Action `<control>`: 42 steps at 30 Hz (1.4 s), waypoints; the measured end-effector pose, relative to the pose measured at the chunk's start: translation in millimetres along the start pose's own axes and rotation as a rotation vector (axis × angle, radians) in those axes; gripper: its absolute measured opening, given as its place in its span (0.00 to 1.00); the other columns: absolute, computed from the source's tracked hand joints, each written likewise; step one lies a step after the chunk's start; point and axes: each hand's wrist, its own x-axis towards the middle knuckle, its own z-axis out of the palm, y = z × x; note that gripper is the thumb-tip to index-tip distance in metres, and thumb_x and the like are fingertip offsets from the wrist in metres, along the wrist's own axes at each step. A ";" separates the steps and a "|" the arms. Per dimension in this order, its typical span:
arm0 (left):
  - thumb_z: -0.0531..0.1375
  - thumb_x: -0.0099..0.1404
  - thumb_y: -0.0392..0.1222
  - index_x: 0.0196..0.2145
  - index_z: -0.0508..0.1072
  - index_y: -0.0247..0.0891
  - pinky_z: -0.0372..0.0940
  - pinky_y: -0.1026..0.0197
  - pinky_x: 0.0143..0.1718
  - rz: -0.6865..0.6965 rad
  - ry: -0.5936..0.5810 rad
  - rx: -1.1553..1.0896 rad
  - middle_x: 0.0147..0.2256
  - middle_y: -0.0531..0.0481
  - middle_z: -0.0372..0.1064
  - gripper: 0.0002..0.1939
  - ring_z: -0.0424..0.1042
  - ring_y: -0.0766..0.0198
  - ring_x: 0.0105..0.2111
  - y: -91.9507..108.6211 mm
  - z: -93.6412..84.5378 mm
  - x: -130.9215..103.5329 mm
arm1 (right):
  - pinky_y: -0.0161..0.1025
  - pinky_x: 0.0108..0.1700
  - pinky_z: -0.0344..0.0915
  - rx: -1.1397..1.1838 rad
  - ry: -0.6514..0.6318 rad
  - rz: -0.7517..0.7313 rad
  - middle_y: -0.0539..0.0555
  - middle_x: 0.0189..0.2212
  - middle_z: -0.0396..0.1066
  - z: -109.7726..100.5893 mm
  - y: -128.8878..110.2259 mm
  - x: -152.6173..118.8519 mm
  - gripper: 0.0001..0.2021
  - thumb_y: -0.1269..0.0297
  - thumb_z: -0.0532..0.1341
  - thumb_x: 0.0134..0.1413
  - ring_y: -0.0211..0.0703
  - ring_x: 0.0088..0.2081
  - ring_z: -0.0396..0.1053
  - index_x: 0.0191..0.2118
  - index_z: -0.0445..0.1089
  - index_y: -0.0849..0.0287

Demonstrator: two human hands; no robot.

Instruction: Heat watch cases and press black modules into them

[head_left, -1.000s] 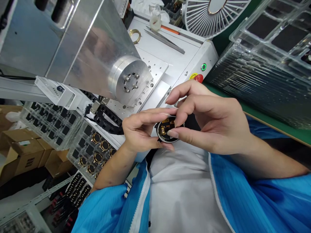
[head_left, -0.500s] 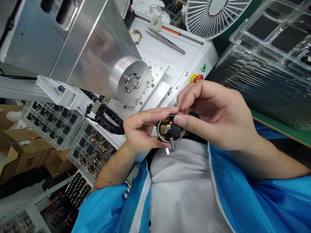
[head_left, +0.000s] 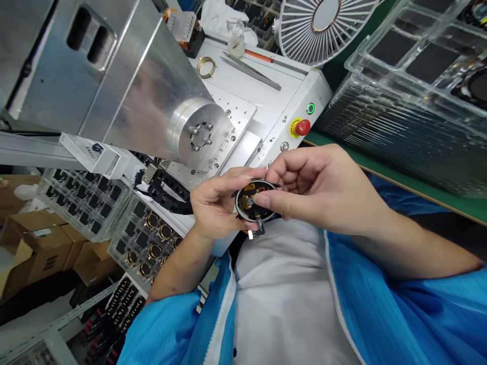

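A round watch case [head_left: 246, 209] with a metal rim lies tilted between my hands in front of my chest. Its open side shows black and gold-coloured parts inside, and a short flex cable [head_left: 259, 225] hangs over the lower rim. My left hand [head_left: 215, 205] grips the case by its left edge, fingers above and thumb below. The thumb of my right hand [head_left: 315, 190] presses on the inner parts, while its curled fingers sit behind the right edge. What those fingers touch underneath is hidden.
Ahead stands a metal machine [head_left: 152, 91] with a red emergency button [head_left: 303, 127]. Tweezers [head_left: 251, 72] and a gold ring [head_left: 206, 67] lie on its white top. A fan [head_left: 300, 30] is behind; stacked clear trays [head_left: 388, 121] stand right, trays of watch cases [head_left: 142, 238] left.
My right hand has come down and left, its fingers closing in behind the watch case, with the thumb now on the inner parts. The case has shifted slightly left; the whole view has shifted.
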 end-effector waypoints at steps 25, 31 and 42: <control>0.75 0.59 0.58 0.59 0.77 0.57 0.85 0.48 0.44 0.000 0.038 0.082 0.54 0.49 0.82 0.32 0.85 0.51 0.48 -5.1 0.8 -6.3 | 0.29 0.15 0.58 0.085 -0.072 -0.051 0.43 0.15 0.66 3.6 8.2 6.0 0.23 0.64 0.80 0.48 0.35 0.16 0.66 0.24 0.62 0.55; 0.74 0.59 0.59 0.60 0.77 0.58 0.86 0.48 0.41 -0.006 0.018 0.121 0.54 0.48 0.82 0.32 0.85 0.51 0.47 -2.8 2.1 -6.7 | 0.30 0.15 0.63 0.076 -0.087 -0.050 0.44 0.16 0.71 1.7 10.5 6.5 0.23 0.62 0.79 0.49 0.37 0.17 0.71 0.25 0.62 0.55; 0.77 0.55 0.52 0.62 0.76 0.51 0.82 0.53 0.49 0.047 0.119 0.160 0.53 0.44 0.83 0.37 0.85 0.53 0.48 -8.9 11.7 -6.5 | 0.29 0.16 0.70 0.352 -0.100 0.015 0.46 0.18 0.75 -3.0 45.2 20.3 0.23 0.55 0.82 0.44 0.35 0.14 0.70 0.31 0.69 0.59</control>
